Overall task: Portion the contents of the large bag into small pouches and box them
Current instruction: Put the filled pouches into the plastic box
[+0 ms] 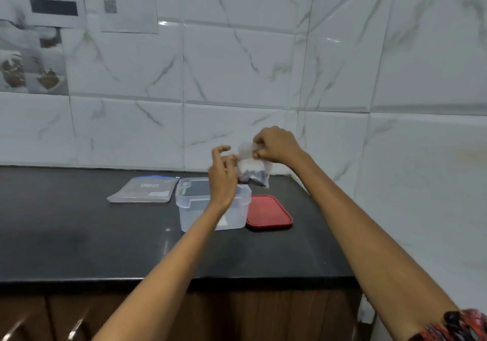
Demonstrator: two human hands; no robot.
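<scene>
My right hand (pixel 276 144) pinches the top of a little bag (pixel 254 168) with dark bits in it, up above the clear box (pixel 210 205), my left hand (pixel 222 172) is spread beside it, so boxing and the red lid (pixel 268 211) are left, I think.

Filled small pouch (pixel 254 172) held above open clear box (pixel 210 206)

White marble-veined wall tiles (pixel 237 64), glossy; printed sheets (pixel 92 0) taped upper left; black countertop (pixel 79 235); brown cabinets (pixel 66 317) below
</scene>
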